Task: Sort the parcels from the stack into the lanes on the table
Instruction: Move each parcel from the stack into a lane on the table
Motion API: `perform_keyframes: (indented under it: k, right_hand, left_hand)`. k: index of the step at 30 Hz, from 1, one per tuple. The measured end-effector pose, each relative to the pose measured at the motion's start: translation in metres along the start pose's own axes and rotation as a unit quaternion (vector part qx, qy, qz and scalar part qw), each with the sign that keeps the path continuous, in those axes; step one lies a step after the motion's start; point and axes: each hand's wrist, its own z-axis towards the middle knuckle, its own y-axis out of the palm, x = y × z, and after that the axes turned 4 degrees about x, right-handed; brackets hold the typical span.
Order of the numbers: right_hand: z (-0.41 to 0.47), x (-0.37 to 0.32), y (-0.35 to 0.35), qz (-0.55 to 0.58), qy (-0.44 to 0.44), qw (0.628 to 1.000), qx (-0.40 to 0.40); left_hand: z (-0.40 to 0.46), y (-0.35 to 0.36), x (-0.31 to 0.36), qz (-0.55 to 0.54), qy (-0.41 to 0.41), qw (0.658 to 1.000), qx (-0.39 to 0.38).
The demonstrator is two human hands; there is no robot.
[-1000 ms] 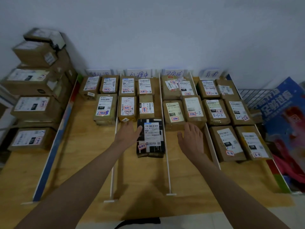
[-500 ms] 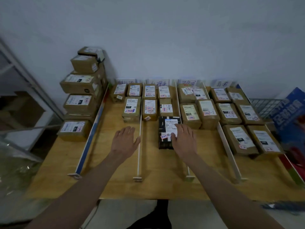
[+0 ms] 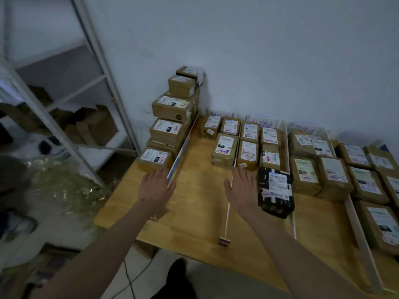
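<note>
1. Both hands have swung leftward: the left hand (image 3: 155, 186) now hovers at the blue-edged divider (image 3: 181, 154) before the stack (image 3: 172, 124), and the right hand (image 3: 241, 188) has come off the black parcel (image 3: 275, 192), now just beside it.
2. Fingers of both hands are straight and released, holding nothing.
3. Rightmost parcels are cut off by the frame; lane labels are too blurred to read.
4. Two hands, one black parcel lying on the bench (image 3: 198, 212) in the second lane.

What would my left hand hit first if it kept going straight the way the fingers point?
Most likely the lowest brown parcel at the front of the stack: the left hand is open, fingertips pointing at its near face and apparently just short of it, though depth is hard to judge.
</note>
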Motion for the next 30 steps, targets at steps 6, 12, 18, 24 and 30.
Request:
perform_keyframes:
  k: [6, 12, 18, 24, 30]
  right_hand:
    - [0.040, -0.053, 0.036, 0.008, -0.006, 1.000, -0.013]
    - [0.074, -0.113, 0.082, 0.026, 0.011, 0.999, -0.041]
    - [0.108, -0.163, 0.127, 0.027, 0.053, 0.996, -0.069]
    - [0.142, -0.200, 0.168, 0.021, 0.062, 0.992, -0.105]
    - [0.167, -0.228, 0.202, -0.009, 0.008, 0.970, -0.243]
  left_hand:
    - [0.039, 0.009, -0.058, -0.013, -0.015, 1.000, -0.005]
    - [0.092, 0.025, -0.122, -0.008, -0.005, 0.999, -0.048]
    - [0.151, 0.041, -0.170, 0.002, 0.027, 0.996, -0.080]
    - [0.196, 0.075, -0.197, -0.025, 0.057, 0.989, -0.136]
    - [0.192, 0.115, -0.207, -0.035, 0.093, 0.982, -0.163]
